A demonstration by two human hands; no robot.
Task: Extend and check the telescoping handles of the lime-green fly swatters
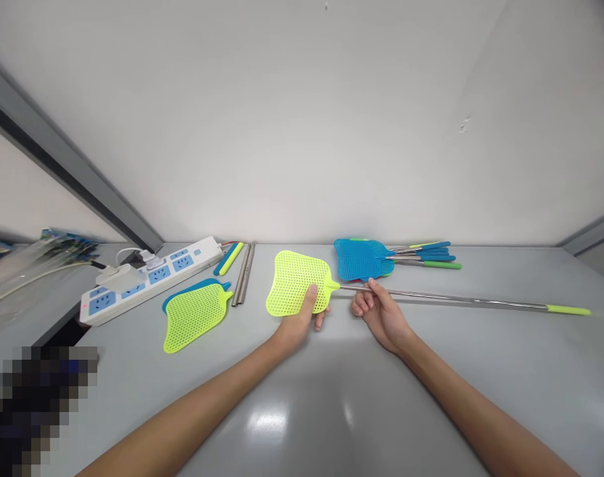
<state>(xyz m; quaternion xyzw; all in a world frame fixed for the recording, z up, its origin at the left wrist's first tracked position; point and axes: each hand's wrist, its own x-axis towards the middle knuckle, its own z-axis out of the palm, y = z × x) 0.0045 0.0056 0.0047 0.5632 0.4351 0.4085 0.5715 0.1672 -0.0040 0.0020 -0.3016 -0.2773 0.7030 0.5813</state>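
Note:
A yellow-green fly swatter with a long, drawn-out metal rod lies across both my hands, its yellow grip pointing right. My left hand is closed on the lower right part of the mesh head, thumb on top and fingers beneath. Close to where the rod meets the head, my right hand pinches the rod between thumb and forefinger, its other fingers curled. Just behind my right hand rests a pile of assembled swatters, a blue swatter head uppermost, with shortened rods and blue and green grips.
Left of my hands lie a loose yellow mesh head over a blue one, two metal rods, and a yellow grip tube beside a blue one. A white power strip with plugs sits farther left, near plastic bags. A wall rises behind the grey table.

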